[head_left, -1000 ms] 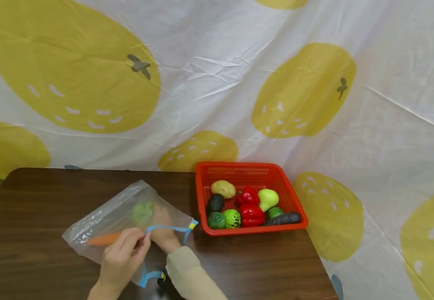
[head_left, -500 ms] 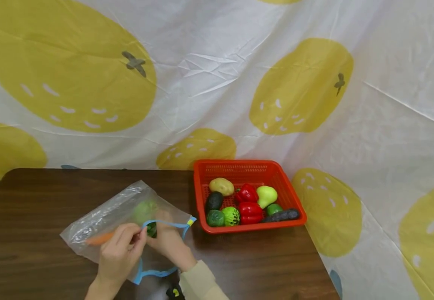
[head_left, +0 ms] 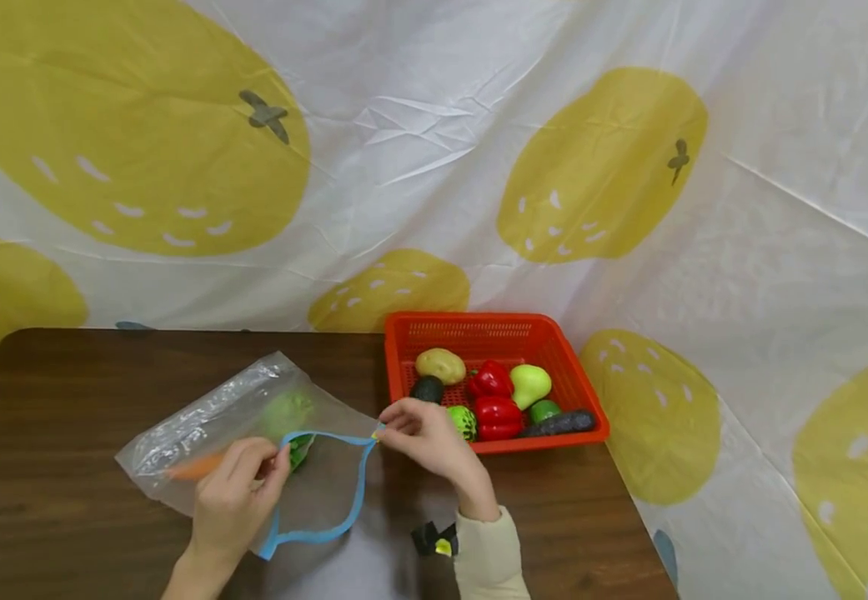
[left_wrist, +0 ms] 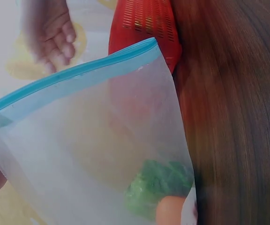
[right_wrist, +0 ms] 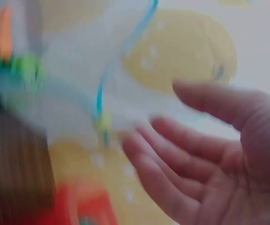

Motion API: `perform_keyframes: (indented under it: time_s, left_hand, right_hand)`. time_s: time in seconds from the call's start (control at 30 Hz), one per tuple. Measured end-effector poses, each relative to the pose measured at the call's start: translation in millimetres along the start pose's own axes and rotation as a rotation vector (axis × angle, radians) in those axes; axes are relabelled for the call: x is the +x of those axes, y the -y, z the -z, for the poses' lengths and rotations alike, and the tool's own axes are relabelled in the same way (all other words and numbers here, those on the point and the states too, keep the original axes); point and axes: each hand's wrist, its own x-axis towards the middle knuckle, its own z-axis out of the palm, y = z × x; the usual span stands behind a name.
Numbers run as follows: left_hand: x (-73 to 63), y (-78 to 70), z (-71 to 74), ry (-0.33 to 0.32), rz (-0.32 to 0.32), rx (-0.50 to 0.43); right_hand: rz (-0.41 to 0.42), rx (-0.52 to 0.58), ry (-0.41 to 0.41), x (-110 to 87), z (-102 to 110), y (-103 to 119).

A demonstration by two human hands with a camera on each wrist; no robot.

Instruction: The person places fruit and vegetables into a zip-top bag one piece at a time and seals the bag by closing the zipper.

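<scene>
A clear zip bag (head_left: 231,408) with a blue rim lies on the table, its mouth facing the person. Inside are a carrot (head_left: 195,467), a pale green round vegetable (head_left: 287,412) and dark green leaves (head_left: 301,450). My left hand (head_left: 231,500) pinches the blue rim between thumb and fingers. My right hand (head_left: 434,442) is outside the bag, fingertips right at its yellow-tipped right corner in the head view. The right wrist view shows that hand (right_wrist: 196,154) with thumb and fingers spread and nothing between them.
A red basket (head_left: 591,392) stands right of the bag, holding a potato (head_left: 441,366), red peppers (head_left: 497,417), a pear (head_left: 530,386) and several other vegetables. A black piece with a yellow patch (head_left: 443,547) shows beside the right sleeve. A fruit-print cloth hangs behind the table.
My right hand has come out of the bag and moved right to its corner by the basket. The dark green leaves now show at the mouth. The left hand keeps its pinch.
</scene>
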Motion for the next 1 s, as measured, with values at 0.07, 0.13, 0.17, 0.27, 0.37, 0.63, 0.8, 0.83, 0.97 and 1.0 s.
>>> perform_keyframes:
  time_s: [0.07,0.13,0.17,0.27,0.37,0.63,0.8,0.83,0.97,1.0]
  left_hand:
    - [-0.6,0.1,0.3,0.002,0.002,0.002]
    - [-1.3,0.1,0.7,0.005,0.002,0.005]
    - [-1.6,0.1,0.9,0.007,0.003,0.006]
    - [-2.6,0.1,1.6,0.012,0.006,0.009]
    - [-3.1,-0.1,2.0,0.014,0.01,0.007]
    - [-2.2,-0.7,1.2,0.002,0.012,-0.001]
    - [-3.6,0.1,1.3,0.003,0.014,0.006]
    - [-3.8,0.1,1.3,0.003,0.015,0.006]
    - [-2.8,-0.1,0.9,0.002,0.014,0.007]
    - [-2.3,-0.1,0.7,0.0,0.013,0.007]
  right_hand:
    - [-0.052,-0.038,-0.121,3.7,12.0,-14.7]
    - [-0.111,-0.08,-0.198,6.2,20.0,-29.2]
    - [-0.13,-0.1,-0.218,7.2,22.6,-35.4]
    - [-0.179,-0.141,-0.212,9.0,26.4,-49.0]
    - [-0.206,-0.151,-0.154,9.9,26.6,-54.9]
    - [-0.294,-0.254,-0.027,9.4,26.7,-59.1]
    - [-0.322,-0.313,0.009,10.1,26.9,-61.6]
    - [-0.322,-0.32,0.012,10.4,26.7,-62.0]
    - [-0.311,-0.323,0.01,11.1,25.5,-63.8]
    - [-0.306,-0.323,0.01,11.1,25.4,-64.4]
